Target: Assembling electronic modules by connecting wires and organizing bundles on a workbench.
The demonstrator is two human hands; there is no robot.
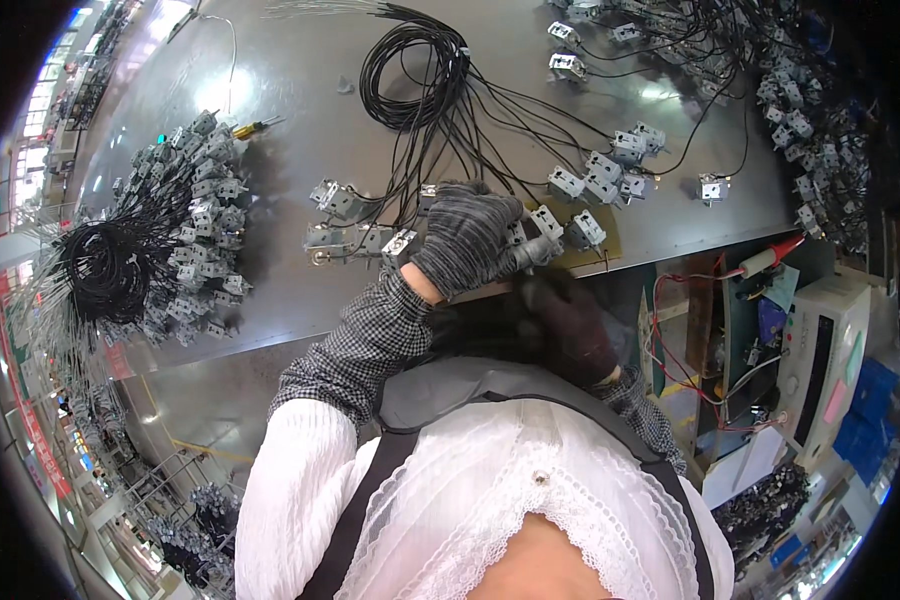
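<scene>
Work's looking partway: a bundle of metal blocks [210,190] is lying off left, a coil of black wire [456,72] is fanning out to the middle blocks [600,180] around the left hand [470,240], and another heap [795,125] is sitting far right, no clue which are finished. A silver block [545,222] is sitting right by that hand's curled fingers, can't tell if they're clamping it, and the right hand [575,330] is blurring below the table's [300,90] near edge, fingers unreadable.

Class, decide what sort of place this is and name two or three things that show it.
Probably a factory assembly workshop: a metal table holds bundled black cables with many small metal boxes attached, and a white machine stands nearby.
</scene>
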